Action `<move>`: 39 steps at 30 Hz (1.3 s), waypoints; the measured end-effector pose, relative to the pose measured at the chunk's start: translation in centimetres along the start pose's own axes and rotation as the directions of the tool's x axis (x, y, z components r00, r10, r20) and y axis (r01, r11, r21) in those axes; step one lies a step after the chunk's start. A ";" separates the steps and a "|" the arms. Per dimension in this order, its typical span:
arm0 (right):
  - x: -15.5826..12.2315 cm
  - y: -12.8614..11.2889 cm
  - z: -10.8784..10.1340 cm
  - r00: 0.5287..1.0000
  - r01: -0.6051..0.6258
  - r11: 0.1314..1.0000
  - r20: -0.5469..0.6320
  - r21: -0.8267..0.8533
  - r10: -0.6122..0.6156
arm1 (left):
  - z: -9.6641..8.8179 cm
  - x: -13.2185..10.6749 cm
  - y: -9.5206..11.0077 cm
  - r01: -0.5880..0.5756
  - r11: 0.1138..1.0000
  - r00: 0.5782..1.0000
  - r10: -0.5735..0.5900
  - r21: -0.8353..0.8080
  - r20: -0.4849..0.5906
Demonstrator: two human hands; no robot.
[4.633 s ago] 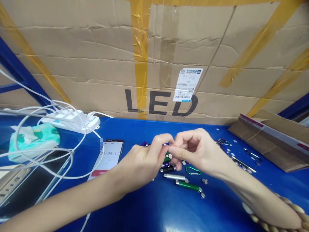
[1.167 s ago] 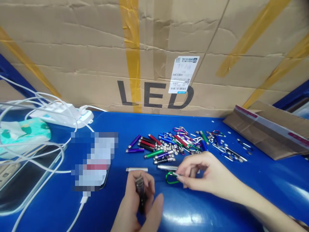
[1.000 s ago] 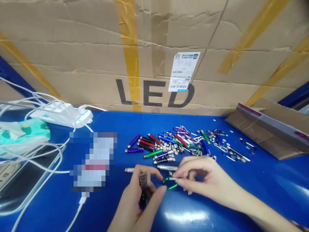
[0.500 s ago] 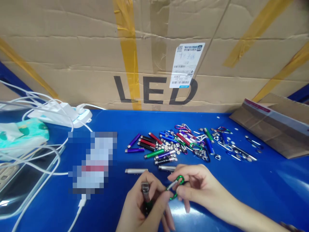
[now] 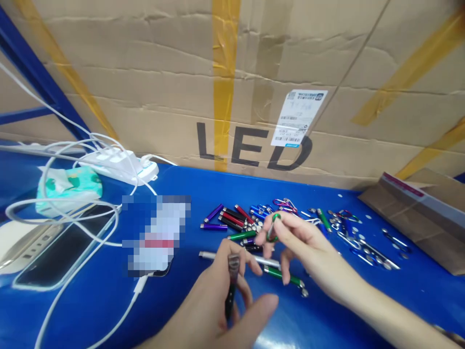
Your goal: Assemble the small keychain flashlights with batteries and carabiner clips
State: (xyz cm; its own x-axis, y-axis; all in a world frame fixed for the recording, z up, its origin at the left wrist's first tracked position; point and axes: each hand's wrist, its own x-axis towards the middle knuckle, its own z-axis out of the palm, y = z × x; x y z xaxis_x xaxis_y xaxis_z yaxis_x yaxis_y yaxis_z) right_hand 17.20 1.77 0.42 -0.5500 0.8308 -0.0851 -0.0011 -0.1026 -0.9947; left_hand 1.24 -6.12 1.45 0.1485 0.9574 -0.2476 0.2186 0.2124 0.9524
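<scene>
My left hand (image 5: 221, 305) is closed around a small dark keychain flashlight (image 5: 231, 286), held upright with its silver head on top. My right hand (image 5: 305, 247) pinches a green carabiner clip (image 5: 271, 228) just above the table, to the right of the flashlight. Under the two hands lie a silver flashlight tube (image 5: 210, 255) and a green flashlight (image 5: 285, 278). Behind them is a pile of coloured flashlights, clips and button cells (image 5: 250, 218) on the blue table (image 5: 90, 310).
A big cardboard box marked LED (image 5: 254, 97) walls off the back. A phone (image 5: 158, 237), white cables, a power strip (image 5: 119, 167) and a tissue pack (image 5: 69, 189) lie at the left. A flat carton (image 5: 417, 213) and more loose clips (image 5: 363, 237) are at the right.
My right hand picked the green carabiner off the table and raised it. My left hand kept the dark flashlight upright. The camera shifted, so everything sits further right and lower.
</scene>
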 end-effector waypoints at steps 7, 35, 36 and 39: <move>0.5 -2.1 0.9 0.999 0.002 1.000 0.053 -0.023 -0.001 | -3.6 2.5 1.5 -0.283 0.950 0.959 0.280 0.133 0.042; 1.1 -1.4 -0.7 0.567 0.481 0.101 0.221 -0.871 -0.794 | -4.9 7.1 1.7 -0.298 0.953 0.948 0.303 0.057 -0.096; 1.1 -1.4 -0.8 0.574 0.481 0.089 0.237 -0.872 -0.784 | -4.9 7.1 1.6 -0.315 0.946 0.942 0.321 0.070 -0.100; 1.3 -1.1 -1.0 0.582 0.497 0.027 0.310 -0.867 -0.752 | -4.8 7.1 1.4 -0.350 0.930 0.925 0.362 0.111 -0.114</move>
State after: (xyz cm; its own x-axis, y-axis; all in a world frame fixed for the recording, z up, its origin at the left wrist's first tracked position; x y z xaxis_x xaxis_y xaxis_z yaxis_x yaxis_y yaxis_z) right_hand 17.34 3.54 1.37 -0.5779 0.3909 0.7164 0.4507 0.8847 -0.1192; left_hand -1.99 1.86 1.89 0.1069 0.9850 0.1356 0.2580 -0.1591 0.9529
